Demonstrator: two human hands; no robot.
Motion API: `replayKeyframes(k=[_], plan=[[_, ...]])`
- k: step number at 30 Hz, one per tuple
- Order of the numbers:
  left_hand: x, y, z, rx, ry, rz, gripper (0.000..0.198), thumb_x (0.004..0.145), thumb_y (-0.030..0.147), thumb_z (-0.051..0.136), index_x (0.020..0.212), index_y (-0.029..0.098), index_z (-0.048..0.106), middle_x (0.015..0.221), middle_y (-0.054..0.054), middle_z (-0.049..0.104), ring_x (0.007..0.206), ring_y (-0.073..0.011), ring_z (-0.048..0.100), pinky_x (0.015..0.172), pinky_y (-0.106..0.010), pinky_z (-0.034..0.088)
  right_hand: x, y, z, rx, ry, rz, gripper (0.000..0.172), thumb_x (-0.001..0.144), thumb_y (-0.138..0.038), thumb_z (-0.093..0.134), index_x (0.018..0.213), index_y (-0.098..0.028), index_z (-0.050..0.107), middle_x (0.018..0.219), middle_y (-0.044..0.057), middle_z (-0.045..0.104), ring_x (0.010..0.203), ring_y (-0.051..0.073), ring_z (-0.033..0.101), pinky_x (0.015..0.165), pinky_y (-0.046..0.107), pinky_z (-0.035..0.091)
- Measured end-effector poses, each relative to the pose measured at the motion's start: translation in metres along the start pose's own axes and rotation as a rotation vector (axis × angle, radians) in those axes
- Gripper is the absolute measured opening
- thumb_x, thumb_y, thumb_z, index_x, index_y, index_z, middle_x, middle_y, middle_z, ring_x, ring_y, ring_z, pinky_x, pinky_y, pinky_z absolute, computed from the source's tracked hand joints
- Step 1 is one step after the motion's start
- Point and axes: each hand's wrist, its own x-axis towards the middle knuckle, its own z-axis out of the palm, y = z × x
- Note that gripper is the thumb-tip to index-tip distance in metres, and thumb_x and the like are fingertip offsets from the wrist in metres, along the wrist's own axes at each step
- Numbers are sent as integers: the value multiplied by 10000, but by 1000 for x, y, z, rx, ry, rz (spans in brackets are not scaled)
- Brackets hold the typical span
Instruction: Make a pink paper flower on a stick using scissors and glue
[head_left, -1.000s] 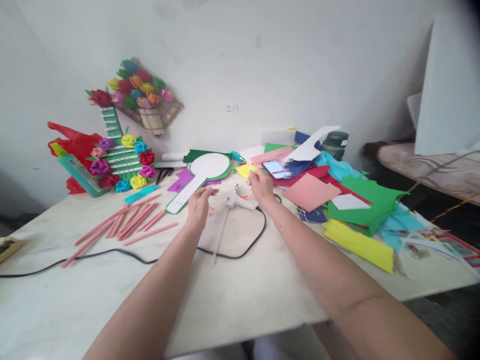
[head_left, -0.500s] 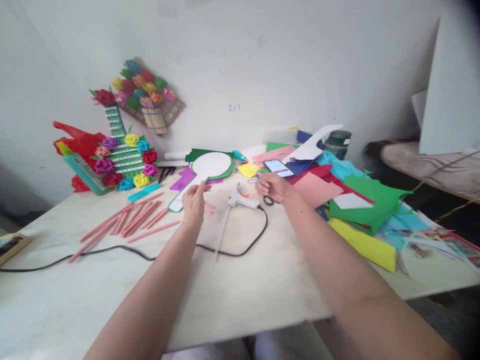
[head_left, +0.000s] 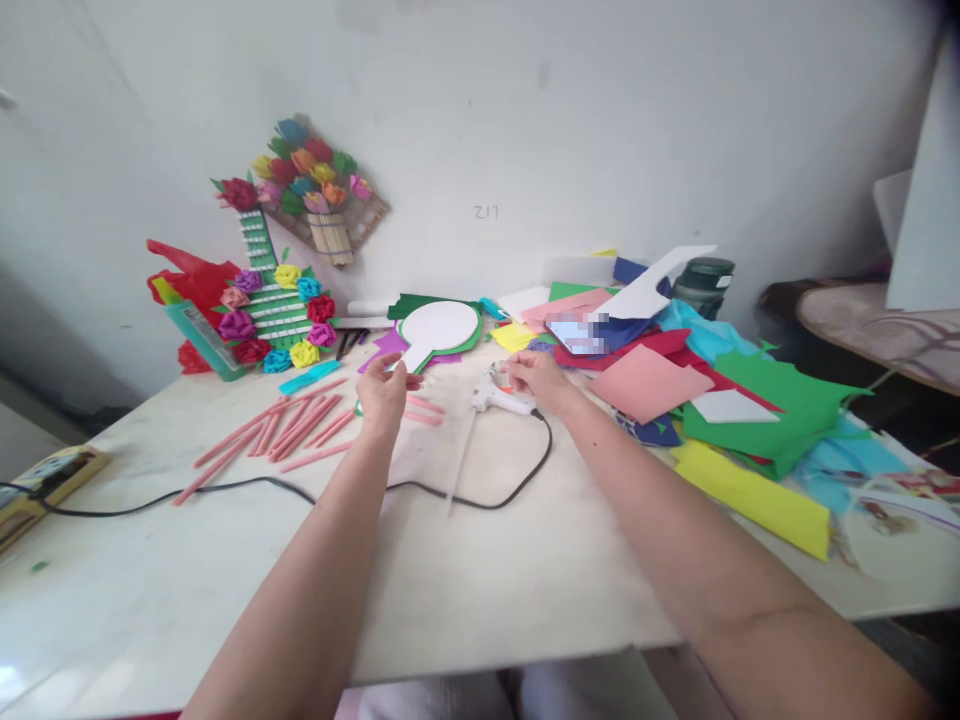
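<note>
My left hand is over the handle end of a paddle-shaped cutout, its fingers loosely bent and apart. The cutout has a white face on a green backing. My right hand is at the nozzle end of a white glue gun, thumb and fingertips pinched together; what they hold, if anything, is too small to make out. The glue gun lies on the table with a clear glue stick pointing toward me and a black cord attached. Several pink rolled paper sticks lie left of my left hand.
Coloured sheets and a phone lie at the right, before a dark green container. Back left stand a flower-trimmed guitar shape, a teal bottle and a red bag. A yellow power strip sits far left.
The view has shifted a little left. My right hand has moved left toward the glue gun's nozzle. My left hand's fingers have loosened around the cutout's handle.
</note>
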Motion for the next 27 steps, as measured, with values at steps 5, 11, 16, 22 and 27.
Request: replayKeyframes(k=[5,11,16,22,27], plan=[[-6,10,-3,159,1,73,283,710,434,509,714,163,589,389,20,490,359,-122,484,427,-217,366,-6,1,30,-340,-81,-120,182,695,-272,556,545,-172,533,432,-47,481,453,94,436,481,217,323],[-6,10,-1,200,-24,83,364,751,487,454,536,199,506,366,-2,460,428,-148,497,467,-237,368,-17,2,54,-732,-29,-247,181,762,-294,539,640,-195,631,597,-1,617,584,139,535,566,248,361],[-3,4,-2,366,15,182,314,762,445,475,581,199,553,579,-69,602,747,-237,596,663,-304,434,-28,-7,65,-781,6,-426,256,787,-262,536,1008,-188,642,1031,64,646,886,184,572,778,293,425],[5,-10,-4,595,14,409,153,707,263,570,821,210,658,1073,-95,629,1149,-287,448,1044,-448,203,-32,-15,74,-970,-56,-521,409,802,-300,536,1195,-189,562,1289,81,507,1114,245,453,960,381,334],[9,3,-18,666,25,251,262,782,313,459,809,188,688,1021,-87,660,1145,-276,458,951,-379,334,-32,-9,83,-984,12,-415,334,783,-262,555,1104,-198,621,1250,68,541,1110,240,453,957,388,323]])
